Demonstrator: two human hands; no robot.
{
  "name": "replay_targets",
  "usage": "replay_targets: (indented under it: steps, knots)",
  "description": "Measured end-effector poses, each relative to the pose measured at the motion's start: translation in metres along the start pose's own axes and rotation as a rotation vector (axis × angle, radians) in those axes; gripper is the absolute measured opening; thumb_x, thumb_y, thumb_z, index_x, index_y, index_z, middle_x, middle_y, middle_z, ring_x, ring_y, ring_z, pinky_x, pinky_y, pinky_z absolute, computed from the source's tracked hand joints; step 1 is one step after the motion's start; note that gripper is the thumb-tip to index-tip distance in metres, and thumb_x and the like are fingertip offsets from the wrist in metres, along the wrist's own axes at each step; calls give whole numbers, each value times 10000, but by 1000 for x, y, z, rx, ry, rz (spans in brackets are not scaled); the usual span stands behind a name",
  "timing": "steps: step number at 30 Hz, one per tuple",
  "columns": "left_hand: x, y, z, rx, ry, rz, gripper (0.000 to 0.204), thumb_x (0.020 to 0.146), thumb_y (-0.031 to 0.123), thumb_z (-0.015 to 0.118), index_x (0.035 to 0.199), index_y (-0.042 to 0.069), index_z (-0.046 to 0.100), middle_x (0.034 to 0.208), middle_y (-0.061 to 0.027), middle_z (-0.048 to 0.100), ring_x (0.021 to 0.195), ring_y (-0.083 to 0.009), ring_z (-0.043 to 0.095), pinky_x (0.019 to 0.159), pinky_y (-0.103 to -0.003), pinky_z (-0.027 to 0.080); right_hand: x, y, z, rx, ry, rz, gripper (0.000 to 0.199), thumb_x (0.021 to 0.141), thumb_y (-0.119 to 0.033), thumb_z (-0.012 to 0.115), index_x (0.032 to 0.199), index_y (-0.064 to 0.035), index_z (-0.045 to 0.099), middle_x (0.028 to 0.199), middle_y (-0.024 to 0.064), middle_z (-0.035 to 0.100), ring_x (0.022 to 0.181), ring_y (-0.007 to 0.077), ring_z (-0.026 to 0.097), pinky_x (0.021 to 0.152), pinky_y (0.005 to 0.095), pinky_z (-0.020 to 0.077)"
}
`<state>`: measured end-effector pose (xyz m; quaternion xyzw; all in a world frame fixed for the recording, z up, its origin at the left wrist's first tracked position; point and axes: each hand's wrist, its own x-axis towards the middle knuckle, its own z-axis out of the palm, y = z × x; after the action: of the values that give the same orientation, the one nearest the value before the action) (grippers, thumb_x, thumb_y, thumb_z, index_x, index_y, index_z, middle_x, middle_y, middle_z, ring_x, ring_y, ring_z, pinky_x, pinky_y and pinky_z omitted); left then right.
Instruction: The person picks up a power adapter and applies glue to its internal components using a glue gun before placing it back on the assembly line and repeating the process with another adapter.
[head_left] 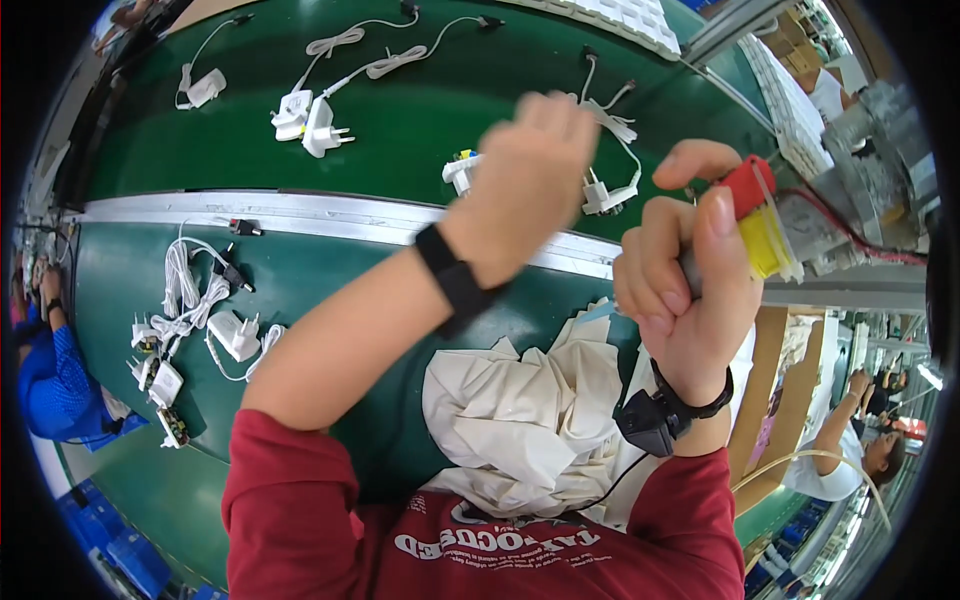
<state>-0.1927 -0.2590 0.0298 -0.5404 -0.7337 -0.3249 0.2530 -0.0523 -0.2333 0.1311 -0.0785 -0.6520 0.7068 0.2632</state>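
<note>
My left hand (535,180) reaches over the far green belt, smeared by motion, and what its fingers hold, if anything, cannot be made out. Beside its fingers lies a white plug adapter (604,195) with its cable; another white adapter (457,173) shows partly behind the hand. My right hand (690,270) is raised at the right with several fingers curled around something greyish, mostly hidden. A light-blue strip (598,312) shows just below its fingers. Its thumb and bent forefinger are beside a red-and-yellow part (762,230) on a grey fixture; whether they touch it I cannot tell.
More white adapters (318,128) with bundled cables lie on the far belt. Several adapters and cables, some with bare boards, sit on the near surface (330,260) at left. Crumpled white cloth (525,400) lies before me. A metal rail (330,208) divides the surfaces. Other people work at both sides.
</note>
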Motion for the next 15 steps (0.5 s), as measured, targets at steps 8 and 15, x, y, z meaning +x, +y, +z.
replay_targets:
  steps: [8,15]
  knots:
    - [-15,-68,-51,-55,-313,-579,229,800,145,612,962,-2,544,926,-99,574,716,-198,579,565,-320,509,6,-3,1,-97,-31,-7,335,988,-344,393,1055,-19,435,474,-53,293,360,32,253,358,210,216]
    - [-74,24,-69,-1516,-391,-1170,333,928,264,563,1128,27,444,965,-96,606,715,-118,593,530,-253,511,7,-20,6,-232,49,-20,335,999,-339,357,1075,-26,452,481,-63,286,362,27,244,362,205,219]
